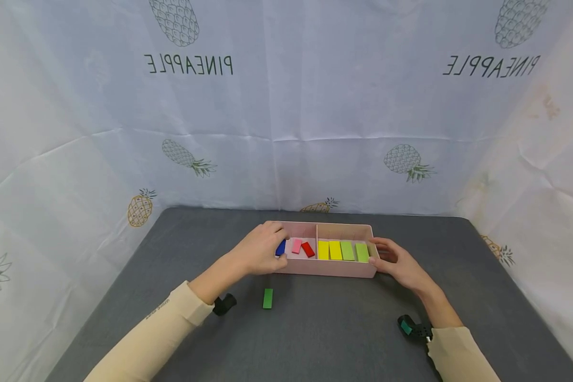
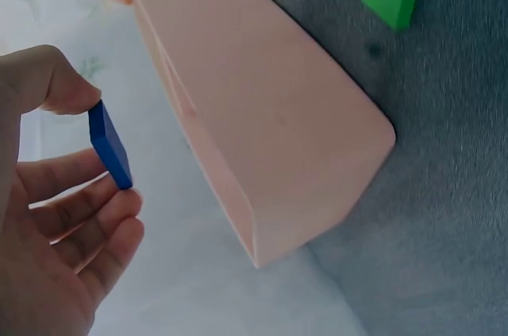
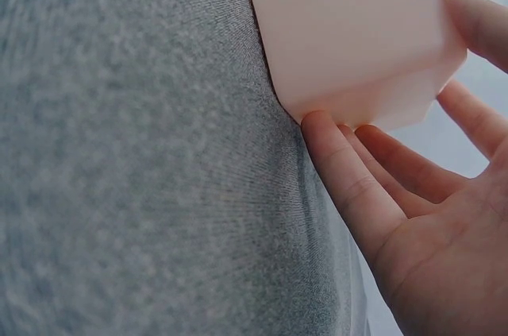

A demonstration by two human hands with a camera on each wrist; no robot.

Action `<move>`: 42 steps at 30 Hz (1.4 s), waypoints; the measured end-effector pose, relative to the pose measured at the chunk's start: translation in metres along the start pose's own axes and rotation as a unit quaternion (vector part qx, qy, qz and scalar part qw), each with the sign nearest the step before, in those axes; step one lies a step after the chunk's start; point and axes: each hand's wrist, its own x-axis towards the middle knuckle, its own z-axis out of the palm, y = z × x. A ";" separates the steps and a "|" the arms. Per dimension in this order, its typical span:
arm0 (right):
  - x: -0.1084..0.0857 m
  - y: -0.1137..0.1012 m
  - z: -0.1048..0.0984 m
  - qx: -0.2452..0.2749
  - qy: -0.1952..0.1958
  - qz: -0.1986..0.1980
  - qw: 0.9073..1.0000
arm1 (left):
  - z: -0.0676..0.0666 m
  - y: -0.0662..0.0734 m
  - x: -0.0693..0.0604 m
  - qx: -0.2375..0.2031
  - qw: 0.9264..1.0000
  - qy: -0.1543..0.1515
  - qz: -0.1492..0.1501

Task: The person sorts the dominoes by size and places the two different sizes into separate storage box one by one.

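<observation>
My left hand [image 1: 263, 249] pinches a thin blue block [image 2: 109, 145] between thumb and fingertips, above the left end of a long pink box [image 1: 326, 267]. Around the right end of that box, my right hand [image 1: 397, 262] holds on with thumb near the front corner and fingers against the end wall. A divider splits the box in two. Its left compartment has a pink block [image 1: 297, 246] and a red block [image 1: 307, 250] lying in it. Two yellow blocks [image 1: 323, 250] and two light green blocks [image 1: 347, 251] stand in a row in the right compartment.
On the dark grey table [image 1: 324, 329], a green block [image 1: 267, 298] lies in front of the box, near my left wrist. A white cloth [image 1: 286, 106] with pineapple prints hangs behind and beside the table. Each wrist wears a dark strapped device [image 1: 413, 327].
</observation>
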 end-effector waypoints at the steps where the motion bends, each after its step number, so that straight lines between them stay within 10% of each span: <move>1: 0.000 0.000 0.000 0.003 -0.001 -0.001 1.000 | 0.000 -0.002 0.002 0.000 1.000 -0.001 -0.003; 42: -0.001 0.001 0.000 0.004 0.001 -0.007 1.000 | 0.048 -0.032 0.049 0.056 0.991 -0.107 -0.061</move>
